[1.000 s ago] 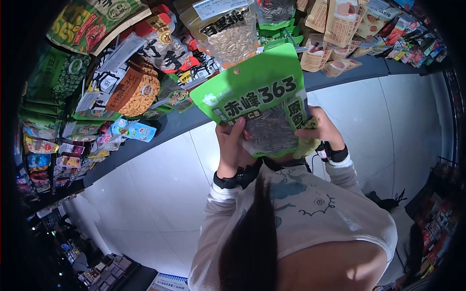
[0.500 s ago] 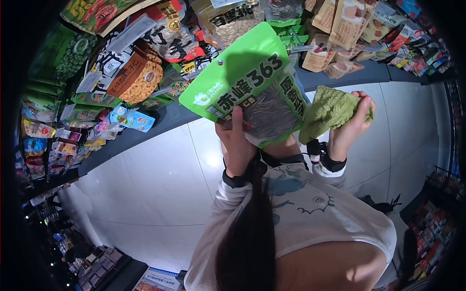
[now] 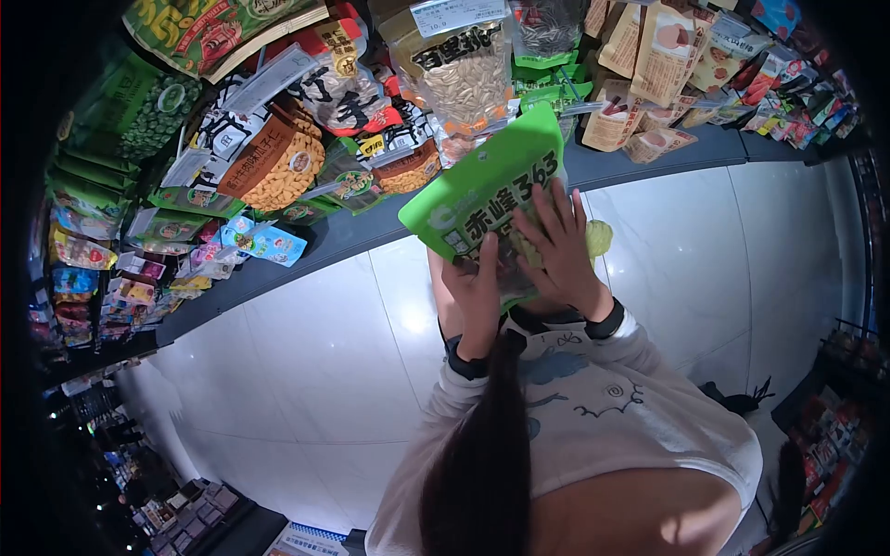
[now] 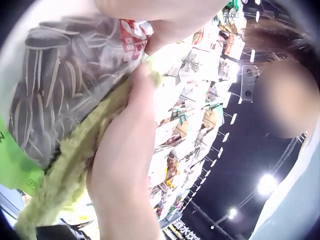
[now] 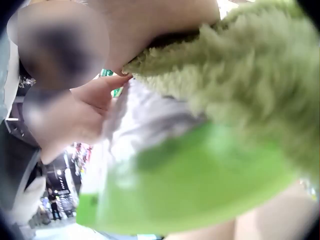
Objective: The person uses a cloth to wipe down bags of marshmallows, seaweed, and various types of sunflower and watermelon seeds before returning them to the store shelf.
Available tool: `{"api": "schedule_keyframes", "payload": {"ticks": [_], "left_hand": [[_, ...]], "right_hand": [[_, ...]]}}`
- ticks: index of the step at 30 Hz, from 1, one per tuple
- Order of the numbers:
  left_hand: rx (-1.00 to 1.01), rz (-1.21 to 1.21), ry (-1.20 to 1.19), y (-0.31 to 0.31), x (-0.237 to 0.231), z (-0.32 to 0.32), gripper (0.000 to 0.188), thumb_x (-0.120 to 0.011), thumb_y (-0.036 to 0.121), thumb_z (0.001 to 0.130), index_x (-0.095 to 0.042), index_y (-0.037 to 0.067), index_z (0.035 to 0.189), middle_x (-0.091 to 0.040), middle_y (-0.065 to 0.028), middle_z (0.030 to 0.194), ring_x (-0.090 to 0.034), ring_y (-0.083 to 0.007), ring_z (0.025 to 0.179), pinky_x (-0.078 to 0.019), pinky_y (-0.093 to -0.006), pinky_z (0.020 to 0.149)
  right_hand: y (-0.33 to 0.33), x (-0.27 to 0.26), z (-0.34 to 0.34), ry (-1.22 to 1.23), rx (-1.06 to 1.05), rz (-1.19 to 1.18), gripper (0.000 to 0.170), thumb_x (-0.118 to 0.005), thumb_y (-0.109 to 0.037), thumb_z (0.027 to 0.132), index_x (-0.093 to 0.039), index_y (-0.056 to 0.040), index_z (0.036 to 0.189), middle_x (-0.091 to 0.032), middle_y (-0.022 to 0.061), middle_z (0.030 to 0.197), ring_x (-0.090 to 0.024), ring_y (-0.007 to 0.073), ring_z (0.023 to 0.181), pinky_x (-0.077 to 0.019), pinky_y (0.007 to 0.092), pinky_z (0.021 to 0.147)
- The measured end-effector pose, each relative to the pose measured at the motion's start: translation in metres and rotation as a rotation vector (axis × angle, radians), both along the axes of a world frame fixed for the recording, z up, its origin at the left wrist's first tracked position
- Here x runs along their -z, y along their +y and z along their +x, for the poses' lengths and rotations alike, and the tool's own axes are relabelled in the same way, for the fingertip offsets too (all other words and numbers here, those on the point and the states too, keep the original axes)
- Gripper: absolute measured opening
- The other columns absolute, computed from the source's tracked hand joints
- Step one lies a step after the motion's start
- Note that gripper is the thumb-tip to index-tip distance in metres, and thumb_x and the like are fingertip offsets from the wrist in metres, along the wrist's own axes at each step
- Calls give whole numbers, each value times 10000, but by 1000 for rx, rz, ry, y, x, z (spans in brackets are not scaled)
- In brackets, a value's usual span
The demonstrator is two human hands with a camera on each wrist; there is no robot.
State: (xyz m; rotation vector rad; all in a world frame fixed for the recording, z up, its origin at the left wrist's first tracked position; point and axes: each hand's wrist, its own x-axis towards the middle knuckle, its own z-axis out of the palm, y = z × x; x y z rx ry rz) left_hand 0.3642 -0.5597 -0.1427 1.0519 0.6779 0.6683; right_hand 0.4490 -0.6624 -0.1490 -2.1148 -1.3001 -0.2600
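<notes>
Upright in front of the body is a green pouch of sunflower seeds with a clear window. My left hand grips its lower left side, thumb across the front. Over the pouch's right half lies my right hand, fingers straight and spread. Beneath that palm is a fuzzy green cloth, showing past the outer side of the hand. Striped seeds show through the window in the left wrist view, with the cloth against the pouch. In the right wrist view the cloth overlaps the pouch's green bottom.
A grey shelf edge runs along the front. Above it are packed snack bags, among them a large seed bag, brown paper-like pouches and a nut bag. Pale floor tiles lie below. More shelving stands behind at right.
The right hand first moved off the pouch to the right with the cloth, then came back across its front. The left hand keeps its grip as the pouch shifts right and lower.
</notes>
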Motion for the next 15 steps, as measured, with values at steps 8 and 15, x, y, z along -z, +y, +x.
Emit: {"api": "schedule_keyframes", "payload": {"ticks": [8,15], "left_hand": [[-166,-85,-70,1,19,8,224,-558,173,885,-510,-12,1002,-596,-65,906,-563,-96,741,-454,-221,625],[-170,-3,-21,11,9,0,252,-509,188,913,-502,-18,1060,-593,-95,985,-575,-114,731,-476,-237,616]], "right_hand": [[8,22,-16,174,-116,85,585,-525,-181,793,-348,-38,1331,-210,217,1422,-172,369,1329,-161,474,1069],[25,11,25,61,-265,-11,560,-516,-141,804,-350,-23,1326,-250,135,1428,-215,311,1327,-213,421,1067]]}}
